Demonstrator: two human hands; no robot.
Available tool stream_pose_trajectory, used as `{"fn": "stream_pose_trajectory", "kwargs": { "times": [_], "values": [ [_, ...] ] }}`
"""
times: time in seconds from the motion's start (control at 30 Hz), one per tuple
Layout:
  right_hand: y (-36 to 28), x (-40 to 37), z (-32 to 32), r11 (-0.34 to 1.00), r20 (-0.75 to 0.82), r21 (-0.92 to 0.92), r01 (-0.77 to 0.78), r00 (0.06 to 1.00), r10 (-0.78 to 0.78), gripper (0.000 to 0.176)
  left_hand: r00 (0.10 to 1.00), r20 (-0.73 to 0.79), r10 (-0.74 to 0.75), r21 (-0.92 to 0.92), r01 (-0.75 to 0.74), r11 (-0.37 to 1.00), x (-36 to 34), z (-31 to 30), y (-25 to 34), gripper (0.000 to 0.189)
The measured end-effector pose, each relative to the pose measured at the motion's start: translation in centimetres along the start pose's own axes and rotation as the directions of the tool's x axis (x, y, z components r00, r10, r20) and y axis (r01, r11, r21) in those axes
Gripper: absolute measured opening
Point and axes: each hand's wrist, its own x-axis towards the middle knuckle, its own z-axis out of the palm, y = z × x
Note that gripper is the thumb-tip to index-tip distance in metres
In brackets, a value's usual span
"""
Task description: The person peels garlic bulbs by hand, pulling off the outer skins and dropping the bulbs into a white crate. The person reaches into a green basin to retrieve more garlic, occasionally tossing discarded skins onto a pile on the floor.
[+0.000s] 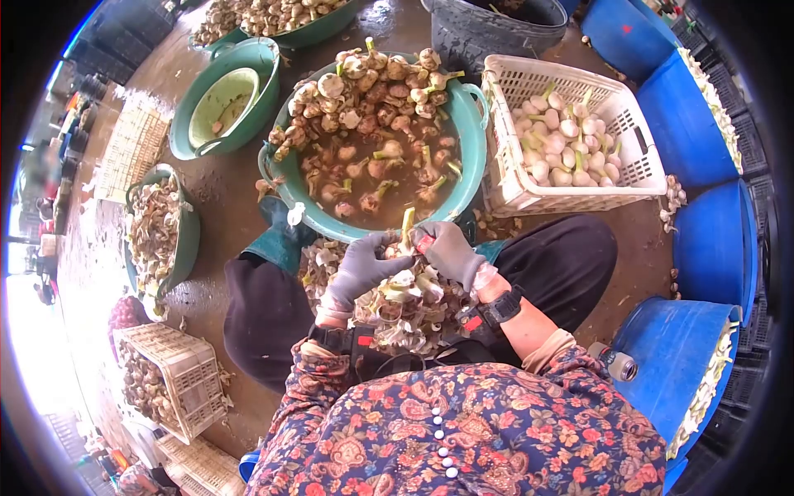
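In grey gloves, my left hand and my right hand meet at one garlic bulb, its pale stem pointing up. The fingers of both are closed around it; something red shows at my right hand's fingers. Beneath them lies a heap of peeled-off garlic skins between my legs. Just beyond my hands stands a green tub of brown water with unpeeled bulbs piled at its far side and floating nearer. A white crate of cleaned white bulbs is to its right.
Blue barrels line the right side. Left are a green basin of skins, a crate of garlic and a green tub with a bowl. A black bucket stands beyond the tub. A partly visible person is at the lower left.
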Motion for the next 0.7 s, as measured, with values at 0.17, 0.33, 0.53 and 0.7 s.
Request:
{"fn": "stream_pose_trajectory", "kwargs": {
  "times": [0.17, 0.33, 0.53, 0.7],
  "values": [
    [-0.9, -1.3, -0.5, 0.507, 0.355, 0.753, -0.42, 0.908, 0.224, 0.031, 0.98, 0.094, 0.174, -0.506, -0.103, 0.856, 0.0, -0.1, -1.3, 0.053],
    [-1.9, -2.3, -0.5, 0.201, 0.56, 0.732, -0.651, 0.743, 0.367, 0.042, 0.989, -0.013, 0.145, -0.457, -0.135, 0.879, 0.6, 2.0, -1.8, 0.054],
    [3.7, -0.7, 2.3, 0.648, 0.246, 0.673, -0.357, 0.934, 0.259, 0.04, 0.622, -0.434, 0.652, 0.507, -0.43, 0.747, 1.1, 2.1, -1.5, 0.051],
    [2.1, -0.8, 0.3, 0.852, 0.23, 0.38, -0.361, 0.929, 0.291, 0.042, 0.947, -0.213, 0.242, 0.251, -0.187, 0.95, 1.7, 2.4, -3.2, 0.019]
  ]
}}
